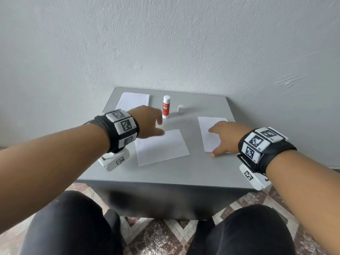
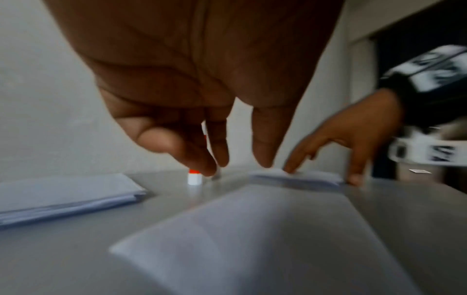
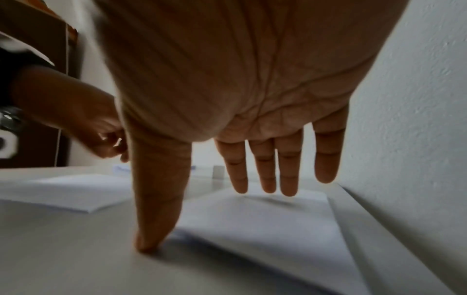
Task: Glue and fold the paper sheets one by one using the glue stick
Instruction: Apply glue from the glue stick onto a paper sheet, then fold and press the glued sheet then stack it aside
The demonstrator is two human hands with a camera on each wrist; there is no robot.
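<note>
Knees at frame bottom, then grey table [image 1: 165, 173]. On it, by size: middle sheet [image 1: 161, 147], far-left stack [image 1: 133, 100], right sheet [image 1: 209, 129], glue stick [image 1: 166, 107] upright w/ cap [image 1: 180, 109] off beside it. Right hand [image 1: 225, 137]: fingers straight, apart, resting on right sheet, thumb on table. Left hand [image 1: 147, 122]: relaxed, holding nothing, just short of glue stick. I judge next step = grip stick low on barrel, w/ other hand pinning paper flat.

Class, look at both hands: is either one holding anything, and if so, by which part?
Neither holds anything. The left hand hangs open near the glue stick; the right hand lies with straight fingers on the right paper.
</note>
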